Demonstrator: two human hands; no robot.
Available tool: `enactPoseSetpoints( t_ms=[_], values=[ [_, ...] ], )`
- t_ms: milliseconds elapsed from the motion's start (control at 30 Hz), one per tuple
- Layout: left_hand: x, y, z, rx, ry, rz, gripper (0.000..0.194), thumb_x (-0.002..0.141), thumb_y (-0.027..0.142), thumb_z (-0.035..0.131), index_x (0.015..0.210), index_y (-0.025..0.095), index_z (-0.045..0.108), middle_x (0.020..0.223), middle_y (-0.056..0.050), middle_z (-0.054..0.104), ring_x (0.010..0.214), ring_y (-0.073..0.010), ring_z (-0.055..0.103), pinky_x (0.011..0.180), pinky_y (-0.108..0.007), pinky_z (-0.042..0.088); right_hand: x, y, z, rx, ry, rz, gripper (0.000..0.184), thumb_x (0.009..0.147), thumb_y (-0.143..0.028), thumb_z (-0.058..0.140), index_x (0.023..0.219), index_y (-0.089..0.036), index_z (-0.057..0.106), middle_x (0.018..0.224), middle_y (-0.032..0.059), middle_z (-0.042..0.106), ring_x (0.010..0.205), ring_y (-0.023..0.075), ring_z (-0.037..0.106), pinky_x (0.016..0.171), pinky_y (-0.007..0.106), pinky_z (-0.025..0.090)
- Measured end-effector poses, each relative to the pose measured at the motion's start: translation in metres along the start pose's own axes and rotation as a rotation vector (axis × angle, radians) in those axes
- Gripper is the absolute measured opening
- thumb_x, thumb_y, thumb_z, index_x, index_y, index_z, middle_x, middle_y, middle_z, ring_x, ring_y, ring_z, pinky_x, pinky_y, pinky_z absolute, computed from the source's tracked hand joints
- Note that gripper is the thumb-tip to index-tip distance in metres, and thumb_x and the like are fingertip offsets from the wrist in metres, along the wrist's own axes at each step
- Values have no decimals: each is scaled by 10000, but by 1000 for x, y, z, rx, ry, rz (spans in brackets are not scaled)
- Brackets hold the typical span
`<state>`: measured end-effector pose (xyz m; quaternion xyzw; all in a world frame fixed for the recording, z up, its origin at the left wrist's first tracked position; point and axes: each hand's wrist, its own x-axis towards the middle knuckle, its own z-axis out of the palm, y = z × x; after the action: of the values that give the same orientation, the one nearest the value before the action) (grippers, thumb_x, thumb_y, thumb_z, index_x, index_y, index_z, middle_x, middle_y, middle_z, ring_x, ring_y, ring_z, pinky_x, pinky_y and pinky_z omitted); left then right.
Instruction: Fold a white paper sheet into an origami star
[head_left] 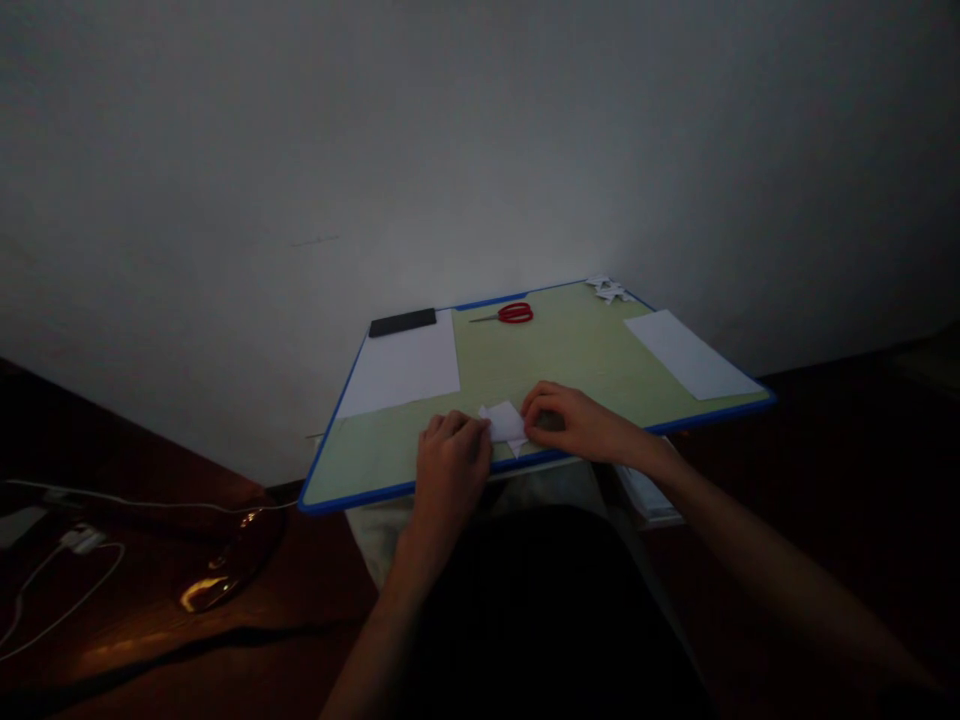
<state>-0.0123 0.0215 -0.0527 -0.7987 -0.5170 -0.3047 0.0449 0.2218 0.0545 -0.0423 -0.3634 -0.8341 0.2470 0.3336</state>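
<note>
A small piece of folded white paper (505,421) lies just below the centre of the frame, near the front edge of the table. It looks flat and plain, with straight edges and pointed corners: one small tip shows at its upper left, and a sharper point reaches down at its lower right toward the blue rim. Finer creases are too dim to make out. The left hand (452,452) is at the paper's left end, its fingers bent inward and nearly closed, pinching that end; its fingertips are partly hidden. The right hand (559,420) comes in from the lower right, thumb and forefinger rounded into a ring whose tips meet at the paper's right edge, pinching it. The table (555,345) has a pale green top, and its blue rim runs around it. Left of centre lies a white sheet (405,370), with a dark oblong object (403,322) across its far end. Scissors with red handles (515,313) lie above the folded paper, blades pointing left. At the table's far right corner sit several pointed white paper shapes (609,291), and nearer along the right side is another white sheet (694,355). A pale wall (480,140) fills the upper frame.
</note>
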Motion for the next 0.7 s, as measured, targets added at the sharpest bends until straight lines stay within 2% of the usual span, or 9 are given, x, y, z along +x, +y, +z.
enactPoseSetpoints(
  t_ms=[233,367,500,700],
  values=[
    [-2,-6,-3,-73,4,85,183,977,122,646,1043,178,807,985,-103,756,942,-277,662,882,-433,558,0,-1,-2,22,-16,10,78,911,-122,711,914,-200,710,1039,47,682,1008,204,671,968,390,531],
    [-1,-6,-4,-46,-19,100,193,991,133,626,1044,190,803,950,-97,744,927,-271,658,864,-424,559,0,0,-3,19,-22,23,152,887,-100,731,987,-214,714,1066,41,687,1042,210,666,986,400,525],
    [-2,-8,-6,-22,-38,117,227,1005,146,623,1155,201,784,950,-87,739,916,-262,647,845,-405,555,2,3,-6,53,-60,10,116,894,-111,741,936,-219,734,1027,34,688,1016,205,678,975,390,536],
    [-5,-10,-5,-65,-16,159,202,1004,132,631,1120,179,789,1005,-103,761,940,-269,652,868,-418,569,9,6,-16,78,-140,10,123,883,-111,753,927,-219,792,1020,43,724,1000,211,706,960,380,553]
  ],
)
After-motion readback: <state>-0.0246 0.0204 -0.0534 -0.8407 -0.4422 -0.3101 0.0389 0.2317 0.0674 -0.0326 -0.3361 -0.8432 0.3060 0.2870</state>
